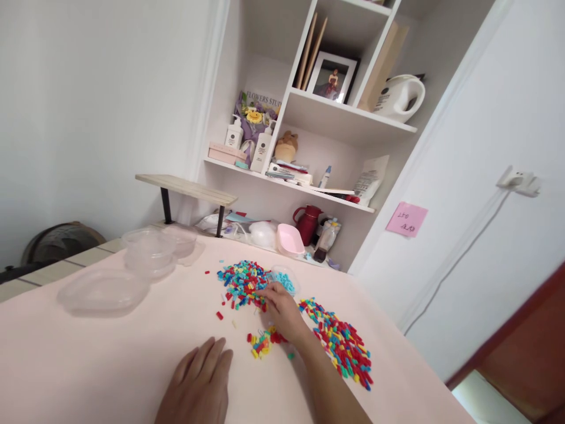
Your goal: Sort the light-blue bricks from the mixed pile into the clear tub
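Observation:
Small colourful plastic building bricks point(242, 281) lie in a loose pile on the pink tabletop. My right hand point(279, 306) reaches over the right edge of this pile, its fingers bent together at the bricks; whether a brick is between the fingertips is too small to see. Just behind that hand, a clear container point(285, 278) holds light blue bricks. My left hand point(198, 377) rests flat on the table near the front, fingers stretched out, holding nothing. A smaller group of bricks point(263, 343) lies between the hands, and a larger spread point(344, 344) lies beyond my right forearm.
Clear plastic containers point(152, 253) and a flat clear lid or tray point(103, 291) occupy the table's left side. At the back stand a pink basin point(290, 239), a red jug point(308, 225) and a bottle point(327, 240). White shelves point(353, 112) rise behind.

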Demonstrator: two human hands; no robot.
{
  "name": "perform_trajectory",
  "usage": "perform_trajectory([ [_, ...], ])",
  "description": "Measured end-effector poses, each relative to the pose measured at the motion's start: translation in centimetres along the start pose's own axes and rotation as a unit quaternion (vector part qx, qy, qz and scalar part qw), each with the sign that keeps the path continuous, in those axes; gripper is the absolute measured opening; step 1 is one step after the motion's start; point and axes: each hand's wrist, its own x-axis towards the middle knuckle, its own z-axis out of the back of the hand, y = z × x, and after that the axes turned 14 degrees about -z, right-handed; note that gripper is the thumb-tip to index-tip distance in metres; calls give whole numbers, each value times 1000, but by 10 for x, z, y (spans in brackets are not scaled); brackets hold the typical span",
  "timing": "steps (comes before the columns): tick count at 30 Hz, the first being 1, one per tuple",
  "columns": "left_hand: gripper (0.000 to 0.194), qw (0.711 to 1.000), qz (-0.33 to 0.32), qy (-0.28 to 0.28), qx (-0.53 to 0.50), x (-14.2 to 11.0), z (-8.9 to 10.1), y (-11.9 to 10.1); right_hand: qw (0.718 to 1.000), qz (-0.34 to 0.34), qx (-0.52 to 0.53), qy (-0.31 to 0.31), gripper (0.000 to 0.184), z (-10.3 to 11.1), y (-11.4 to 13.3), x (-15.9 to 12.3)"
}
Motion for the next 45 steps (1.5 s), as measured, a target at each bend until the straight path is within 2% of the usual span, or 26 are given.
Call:
perform_trajectory([
  [4, 40, 1000, 2, 7, -3, 0, 0, -1, 997, 1, -77, 28, 43, -6, 4, -4],
  [7, 41, 1000, 13, 5, -15, -3, -2, -2, 996, -3, -74, 54, 40, -5, 5, -5],
  [10, 41, 1000, 14, 3, -14, -3, -3, -2, 999, -20, -39, 29, 48, 0, 3, -5],
  [13, 40, 1000, 9, 2, -5, -1, -2, -2, 998, -37, -53, 2, 52, 3, -1, -4],
  [18, 40, 1000, -2, 5, 1, 0, 0, 0, 996, -38, -64, 58, 49, 4, -1, -6],
  [24, 39, 1000, 5, 10, -2, -2, -3, 1, 995, -87, -19, -37, 44, 11, -5, -3],
  [32, 39, 1000, -21, 3, 14, 4, 4, 2, 987, -104, -120, -13, 37, 5, -9, -9],
  [37, 38, 999, -28, 5, 16, 4, 4, 3, 985, -145, -91, 22, 36, 11, -4, -6],
  [41, 38, 1000, -23, -1, 11, 2, 2, 3, 979, -187, -82, -10, 40, 17, -7, -4],
  [45, 39, 1000, -17, 5, 8, 1, 1, 3, 974, -186, -130, -9, 40, 17, -8, -6],
])
